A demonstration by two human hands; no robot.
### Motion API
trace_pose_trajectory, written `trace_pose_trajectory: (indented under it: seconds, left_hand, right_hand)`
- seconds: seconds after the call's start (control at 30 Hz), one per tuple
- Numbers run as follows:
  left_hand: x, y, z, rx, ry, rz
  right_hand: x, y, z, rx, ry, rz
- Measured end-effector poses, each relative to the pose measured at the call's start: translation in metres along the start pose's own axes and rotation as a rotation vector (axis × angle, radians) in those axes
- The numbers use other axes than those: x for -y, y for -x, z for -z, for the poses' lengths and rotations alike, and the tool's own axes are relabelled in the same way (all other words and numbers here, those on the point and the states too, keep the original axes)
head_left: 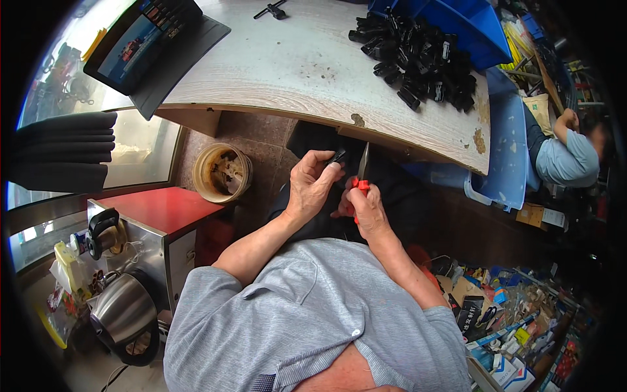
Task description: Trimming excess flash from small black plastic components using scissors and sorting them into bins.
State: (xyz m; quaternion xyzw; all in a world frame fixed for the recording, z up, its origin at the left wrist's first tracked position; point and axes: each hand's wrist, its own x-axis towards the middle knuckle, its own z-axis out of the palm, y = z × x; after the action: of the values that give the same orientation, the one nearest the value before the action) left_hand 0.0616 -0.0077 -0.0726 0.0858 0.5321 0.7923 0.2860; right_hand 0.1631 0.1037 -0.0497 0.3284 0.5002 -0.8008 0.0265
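In front of my lap, below the table's near edge, my left hand pinches a small black plastic piece between thumb and fingers. Close to its right, my right hand is wrapped round the red handles of long-nosed pliers. The narrow metal jaws point away from me, apart from the black piece. On the table's right side lies a heap of similar-looking black plastic pieces. The exact shape of the held piece is partly hidden by my fingers.
The worn white table spans ahead, bearing a tablet and a black T-shaped tool. Blue bins stand right; a bucket, red-topped cabinet and kettle left. Another person sits far right.
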Motion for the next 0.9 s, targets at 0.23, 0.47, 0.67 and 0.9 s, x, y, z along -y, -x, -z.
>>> trace_pose_trajectory:
  seconds: [0.23, 0.47, 0.67, 0.9]
  left_hand:
    - [-0.009, -0.01, -0.009, -0.042, 0.059, -0.029]
    - [-0.009, -0.014, -0.012, -0.051, 0.001, -0.052]
    - [-0.008, -0.013, -0.014, -0.055, -0.065, -0.081]
    - [-0.007, -0.011, -0.012, -0.063, -0.089, -0.032]
  right_hand:
    - [0.005, 0.005, -0.015, -0.057, 0.143, -0.023]
    - [0.002, 0.004, -0.015, -0.024, 0.262, 0.051]
    - [-0.001, 0.004, -0.015, -0.029, 0.304, 0.078]
    - [-0.002, 0.005, -0.014, -0.007, 0.339, 0.053]
